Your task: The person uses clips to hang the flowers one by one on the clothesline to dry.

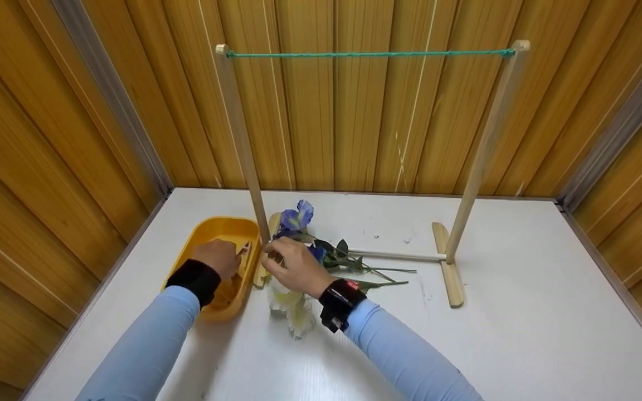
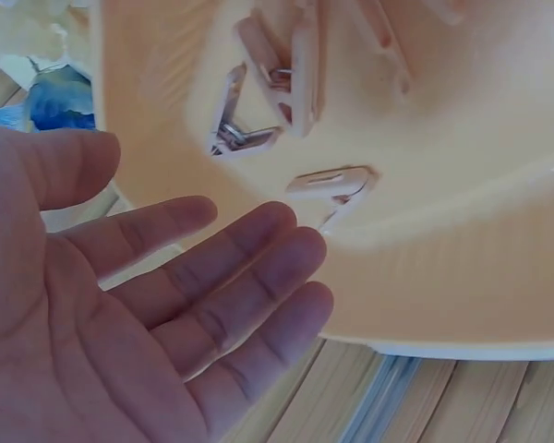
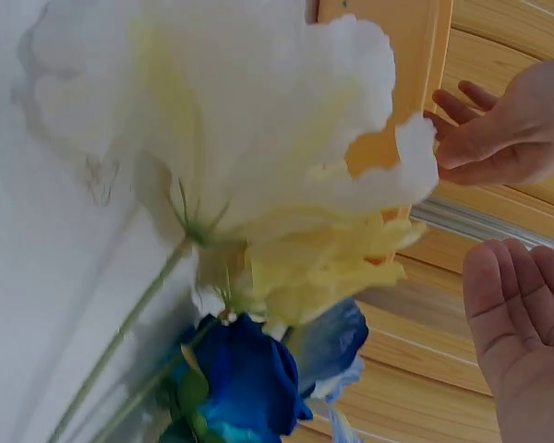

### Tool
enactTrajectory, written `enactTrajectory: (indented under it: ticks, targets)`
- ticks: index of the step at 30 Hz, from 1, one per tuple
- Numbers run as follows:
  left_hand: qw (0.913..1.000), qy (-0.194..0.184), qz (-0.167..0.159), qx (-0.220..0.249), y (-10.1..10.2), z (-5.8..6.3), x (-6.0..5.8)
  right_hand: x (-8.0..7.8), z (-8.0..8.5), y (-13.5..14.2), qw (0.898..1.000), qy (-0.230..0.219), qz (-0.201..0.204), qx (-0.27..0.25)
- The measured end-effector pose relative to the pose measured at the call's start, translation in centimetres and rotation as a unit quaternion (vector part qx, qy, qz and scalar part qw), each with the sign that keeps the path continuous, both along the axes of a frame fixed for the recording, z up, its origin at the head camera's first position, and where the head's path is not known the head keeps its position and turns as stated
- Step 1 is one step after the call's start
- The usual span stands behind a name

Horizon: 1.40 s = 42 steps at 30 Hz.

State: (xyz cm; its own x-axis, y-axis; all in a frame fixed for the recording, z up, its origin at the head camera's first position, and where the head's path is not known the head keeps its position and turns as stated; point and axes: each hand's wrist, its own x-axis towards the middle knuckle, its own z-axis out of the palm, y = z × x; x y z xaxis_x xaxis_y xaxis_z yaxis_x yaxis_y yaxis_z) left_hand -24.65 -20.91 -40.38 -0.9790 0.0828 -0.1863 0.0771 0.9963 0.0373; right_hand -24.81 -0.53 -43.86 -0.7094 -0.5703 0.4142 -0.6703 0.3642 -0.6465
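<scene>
Over the yellow plastic basin point(image 1: 216, 221), my left hand point(image 1: 218, 257) reaches in with its fingers extended and apart from the thumb. Several wooden clothespins point(image 2: 303, 74) lie on the basin floor just past the fingertips in the left wrist view. My right hand point(image 1: 297, 268) hovers by the foot of the left wooden post point(image 1: 241, 150), above the artificial flowers, its fingers loosely bent around nothing. Beneath and beside it lie a white flower point(image 3: 258, 101), a yellow flower point(image 3: 314, 268), a blue rose point(image 3: 249, 374) and a purple-blue flower point(image 1: 297, 216).
A wooden stand holds a green string point(image 1: 365, 54) stretched between two posts, with a low crossbar point(image 1: 399, 255) and flat feet point(image 1: 451, 284). Green stems point(image 1: 390, 283) extend rightward under the string. The white table point(image 1: 521, 334) is bordered by wood-look panel walls.
</scene>
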Motion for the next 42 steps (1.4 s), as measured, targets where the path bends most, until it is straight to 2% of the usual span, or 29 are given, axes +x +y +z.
enactTrajectory:
  ticks: [4,8,13,17,24,30,33,37,42]
  targets:
    - [0.9992,-0.023,0.019,0.027,0.0,-0.5,-0.4,0.2,-0.5,-0.9,1.000,-0.019,0.002,0.001]
    - [0.9989,-0.018,0.017,0.040,0.0,-1.3,-0.5,0.4,-0.9,-1.5,0.999,-0.037,-0.003,-0.001]
    - [0.9974,-0.020,0.022,0.065,-0.1,-2.1,-0.7,0.4,-1.4,-2.1,0.999,-0.036,0.002,-0.008]
    - [0.9979,-0.025,0.016,0.057,-0.1,-2.8,-0.8,0.4,-1.7,-2.3,0.999,-0.041,0.006,-0.008]
    - [0.9977,-0.036,0.015,0.056,-0.1,-4.1,-1.7,0.3,-2.0,-2.2,0.998,-0.063,0.010,-0.011]
    - [0.9968,-0.048,0.003,0.063,0.0,-3.9,-2.0,0.2,-2.0,-2.0,0.998,-0.063,0.017,-0.010]
    - [0.9956,-0.050,0.010,0.079,0.1,-3.8,-2.0,0.2,-2.0,-1.9,0.998,-0.059,0.015,-0.006]
    - [0.9958,-0.030,0.014,0.086,0.1,-3.9,-2.1,0.1,-2.0,-1.8,0.998,-0.063,0.010,-0.003]
    - [0.9975,0.005,-0.006,0.071,0.2,-3.3,-2.3,0.0,-2.0,-1.1,0.997,-0.079,0.006,-0.009]
